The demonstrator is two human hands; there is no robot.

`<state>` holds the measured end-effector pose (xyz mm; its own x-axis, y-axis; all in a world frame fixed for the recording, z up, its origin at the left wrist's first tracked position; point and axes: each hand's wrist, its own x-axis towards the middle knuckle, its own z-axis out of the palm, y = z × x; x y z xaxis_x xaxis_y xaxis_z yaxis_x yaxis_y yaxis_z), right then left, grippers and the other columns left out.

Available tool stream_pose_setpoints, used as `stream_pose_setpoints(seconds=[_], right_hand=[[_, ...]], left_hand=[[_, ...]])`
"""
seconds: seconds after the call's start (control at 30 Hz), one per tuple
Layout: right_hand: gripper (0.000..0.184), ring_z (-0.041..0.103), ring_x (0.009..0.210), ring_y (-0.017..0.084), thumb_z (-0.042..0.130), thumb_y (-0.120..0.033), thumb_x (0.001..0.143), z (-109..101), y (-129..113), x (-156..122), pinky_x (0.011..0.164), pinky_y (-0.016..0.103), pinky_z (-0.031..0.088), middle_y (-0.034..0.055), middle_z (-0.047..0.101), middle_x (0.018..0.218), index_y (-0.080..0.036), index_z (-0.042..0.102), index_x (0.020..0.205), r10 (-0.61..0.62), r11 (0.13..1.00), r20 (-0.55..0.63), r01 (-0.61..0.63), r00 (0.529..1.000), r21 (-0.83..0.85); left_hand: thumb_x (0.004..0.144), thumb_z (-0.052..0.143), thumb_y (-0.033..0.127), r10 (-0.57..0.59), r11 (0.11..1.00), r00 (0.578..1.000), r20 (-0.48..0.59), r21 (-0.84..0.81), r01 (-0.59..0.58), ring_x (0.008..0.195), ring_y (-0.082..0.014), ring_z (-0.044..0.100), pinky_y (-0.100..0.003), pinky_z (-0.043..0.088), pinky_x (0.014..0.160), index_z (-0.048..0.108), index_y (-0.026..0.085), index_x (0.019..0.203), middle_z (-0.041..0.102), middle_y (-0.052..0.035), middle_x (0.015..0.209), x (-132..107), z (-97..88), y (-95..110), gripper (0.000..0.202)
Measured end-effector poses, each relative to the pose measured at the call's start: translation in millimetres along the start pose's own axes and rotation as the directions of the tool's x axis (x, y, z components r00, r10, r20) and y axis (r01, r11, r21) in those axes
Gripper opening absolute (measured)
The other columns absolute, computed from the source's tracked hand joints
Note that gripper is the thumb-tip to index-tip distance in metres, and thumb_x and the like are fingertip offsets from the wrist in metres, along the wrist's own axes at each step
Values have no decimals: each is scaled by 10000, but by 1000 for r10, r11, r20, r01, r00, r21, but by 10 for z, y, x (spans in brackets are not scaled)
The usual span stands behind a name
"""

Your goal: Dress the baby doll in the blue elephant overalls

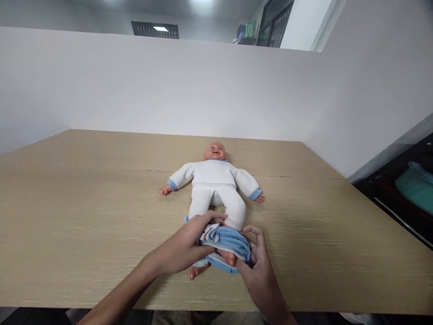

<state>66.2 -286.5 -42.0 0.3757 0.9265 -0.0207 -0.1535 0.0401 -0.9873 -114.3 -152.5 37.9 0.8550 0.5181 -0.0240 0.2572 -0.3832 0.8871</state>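
Observation:
A baby doll (214, 174) with a white cloth body lies on its back, head away from me, arms spread. Blue-and-white striped baby pants (227, 238) are bunched around its lower legs. My left hand (194, 243) grips the bunched cloth from the left, its thumb by the opening. From the right, my right hand (259, 262) pinches the edge of the same leg opening. One doll foot (228, 257) shows inside that opening between my hands. The other foot (198, 271) sticks out below my left hand.
The doll lies on a wide wooden table (101, 203), whose near edge is close to me. A white partition wall (186, 85) rises behind it. At the far right, green cloth (414, 187) lies on something dark beside the table.

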Motion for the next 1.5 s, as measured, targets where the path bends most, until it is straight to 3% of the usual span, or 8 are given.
stream_pose_setpoints(seconds=[0.1,0.23,0.37,0.57,0.73,1.03,1.27,1.5], right_hand=[[537,721,882,178,657,-172,882,-85,-35,79,829,276,575,23,748,1062,-263,461,1373,-101,980,24,103,995,-171],[249,660,904,201,629,-156,867,-228,-163,354,830,284,531,22,699,978,-210,659,1108,-181,906,151,224,972,-358],[146,547,813,183,645,-168,843,-348,-395,601,761,273,481,-17,570,871,-219,626,979,-115,927,350,226,930,-298],[384,556,926,226,784,-425,873,-551,-650,724,808,310,482,34,582,1043,-222,649,1171,9,958,561,153,828,-241],[299,450,740,160,706,-516,985,-499,-543,1043,664,257,376,-30,485,845,-231,631,1038,-36,970,443,139,896,-201],[407,586,852,190,672,-609,992,-460,-233,1359,798,281,479,-5,632,894,-203,693,1008,-55,960,337,143,940,-242],[281,618,974,233,599,-464,1069,-281,-355,1410,962,336,481,37,667,977,-225,728,998,-306,806,344,434,888,-402],[355,587,924,218,567,-562,1065,-214,-56,1583,892,305,502,6,624,921,-233,654,962,-256,913,143,287,956,-288]], left_hand=[[924,642,176,12,998,998,-63,56,-9,1213,-237,600,-361,443,1051,588,267,1325,672,-28,1324,38,8,-49,415],[980,579,223,75,973,990,-122,226,-46,988,-229,549,-364,424,914,592,207,960,638,-28,998,155,-3,-130,29],[1013,596,314,114,961,990,-79,261,-90,984,-216,530,-368,416,965,561,206,939,605,-15,994,189,-86,-134,135],[839,835,591,2,990,998,70,142,-12,1192,-272,543,-348,464,999,656,244,1255,648,-48,1197,111,-282,-132,570],[964,705,582,78,994,997,-8,73,-77,1037,-223,588,-323,452,953,683,216,1088,680,-26,1072,302,-305,-166,387],[975,680,529,77,971,968,-237,237,-19,951,-201,566,-305,437,853,662,208,1084,657,-27,1023,331,-469,-492,340],[927,727,542,31,997,962,-270,77,-11,824,-160,495,-265,387,714,614,198,1075,575,2,927,451,-637,-596,391],[881,796,564,-67,984,948,-312,-176,12,805,-148,503,-251,371,701,634,187,1094,582,9,916,609,-675,-838,463]])
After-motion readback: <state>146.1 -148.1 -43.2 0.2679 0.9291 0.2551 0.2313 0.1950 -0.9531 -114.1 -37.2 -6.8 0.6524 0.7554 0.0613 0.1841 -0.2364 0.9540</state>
